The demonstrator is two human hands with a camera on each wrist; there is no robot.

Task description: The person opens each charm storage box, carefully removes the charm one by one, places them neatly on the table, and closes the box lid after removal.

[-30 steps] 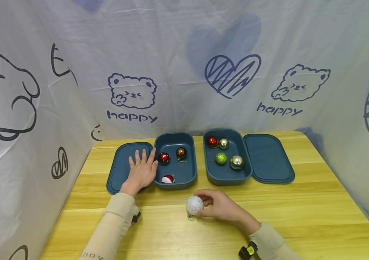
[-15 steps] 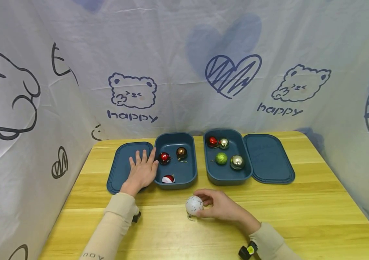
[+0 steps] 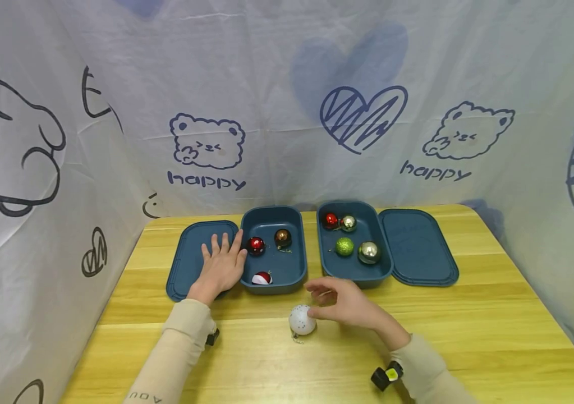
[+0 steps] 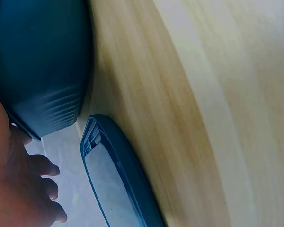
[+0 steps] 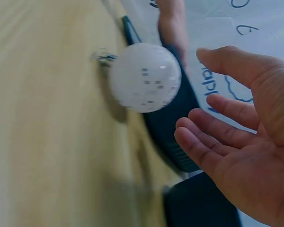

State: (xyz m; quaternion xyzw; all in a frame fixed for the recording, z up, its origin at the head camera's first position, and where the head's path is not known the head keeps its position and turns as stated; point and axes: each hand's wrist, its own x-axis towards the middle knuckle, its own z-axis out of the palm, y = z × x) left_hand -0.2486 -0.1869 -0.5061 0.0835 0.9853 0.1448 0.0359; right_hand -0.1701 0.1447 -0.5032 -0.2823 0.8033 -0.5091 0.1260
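Note:
A white speckled bauble [image 3: 301, 321] with a small cap and hanging loop lies on the table in front of the two boxes. My right hand [image 3: 347, 303] hovers just behind and to its right, fingers loosely bent. In the right wrist view a gap shows between the bauble [image 5: 144, 78] and that hand [image 5: 255, 123]. My left hand [image 3: 221, 269] is spread over the left lid [image 3: 186, 264], its thumb side at the edge of the left blue box [image 3: 287, 266]. Inside that box are a red bauble [image 3: 255, 245], a brown one and a red-and-white one.
The right blue box [image 3: 334, 266] holds several baubles, among them a glittery green bauble [image 3: 344, 246] and a larger pale gold bauble [image 3: 368, 253]. Its lid [image 3: 418, 247] lies to its right. A printed white cloth [image 3: 276, 157] hangs behind and at both sides.
My right hand has let go of the white bauble and risen slightly back and away from it. The bauble stays where it was. My left hand has not moved.

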